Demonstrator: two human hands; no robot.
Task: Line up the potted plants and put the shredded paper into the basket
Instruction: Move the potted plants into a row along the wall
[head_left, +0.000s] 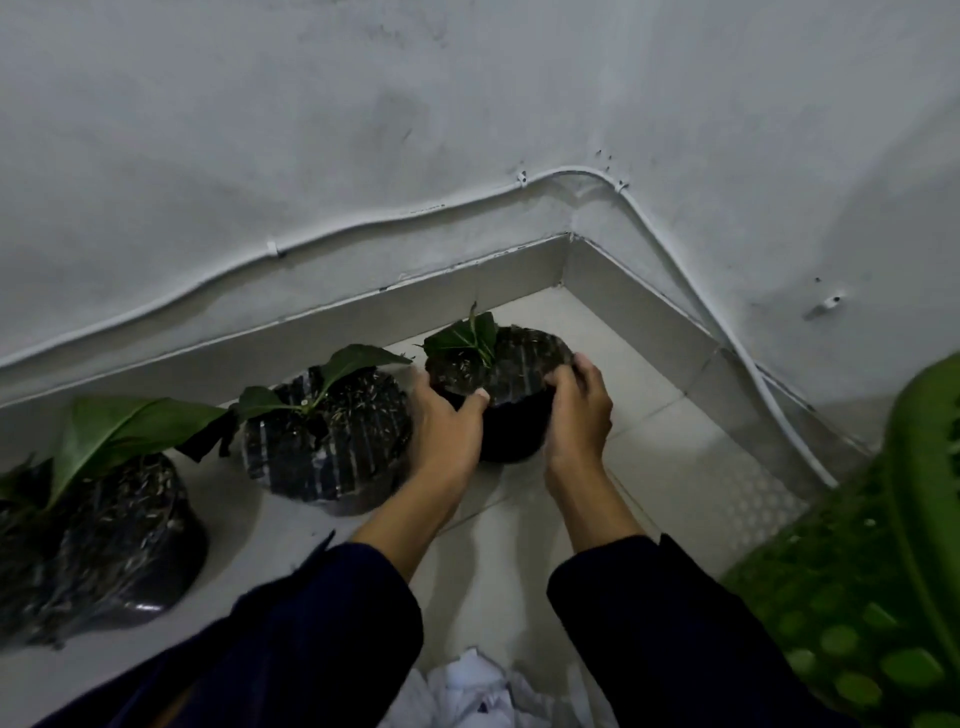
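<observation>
Pot 3 (498, 395), at frame centre near the corner, is a soft black bag of soil: likely heavy, saggy, leaves fragile. Left hand (447, 421) and right hand (576, 410) curl fingers round its rim from both sides; lower on the sides probably holds firmer.

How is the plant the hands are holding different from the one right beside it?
The held black-bag potted plant is gripped by the left hand and right hand; the middle black-bag potted plant sits untouched. The held plant's leaves look smaller; the middle plant's spread wider. Both have dark soil.
</observation>
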